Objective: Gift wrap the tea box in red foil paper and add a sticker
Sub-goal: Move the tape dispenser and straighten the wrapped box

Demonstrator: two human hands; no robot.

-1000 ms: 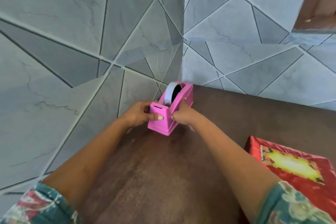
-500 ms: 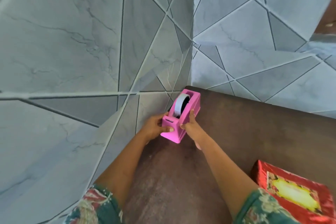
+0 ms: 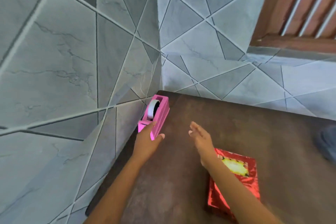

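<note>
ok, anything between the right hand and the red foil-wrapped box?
Nothing visible. The open right hand hovers over the brown table. The red foil-wrapped box lies close behind it, partly under that forearm. The pink tape dispenser sits off by the tiled wall, touched by the left hand.

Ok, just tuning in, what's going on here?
A person's left hand rests with straight fingers on the pink tape dispenser, which sits on the table against the tiled wall. The right hand hovers open, holding nothing. The red foil-wrapped box, yellow sticker on top, lies under the right forearm.
</note>
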